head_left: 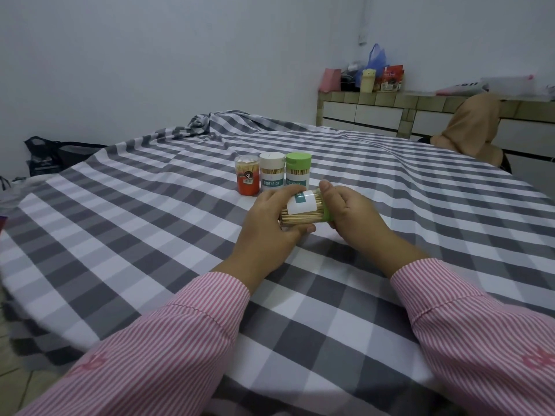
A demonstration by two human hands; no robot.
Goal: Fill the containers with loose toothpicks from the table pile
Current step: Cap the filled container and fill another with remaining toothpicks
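A clear toothpick container point(303, 210) packed with toothpicks lies on its side between my hands, its green lid point(328, 216) pointing right. My left hand point(270, 226) grips its body from the left. My right hand point(351, 214) holds the lid end, thumb on top. Just behind stand three upright containers, all holding toothpicks: an orange-labelled one with a clear lid point(247, 179), a white-lidded one point(271, 172) and a green-lidded one point(298, 171). No loose toothpick pile shows on the checked cloth.
The table point(150, 235) wears a grey and white checked cloth, bunched at the far edge point(204, 121). A person in a tan head cover point(471, 130) sits at the far right. A tiled counter point(390, 100) with bags stands behind. A dark bag point(51, 154) lies on the floor at left.
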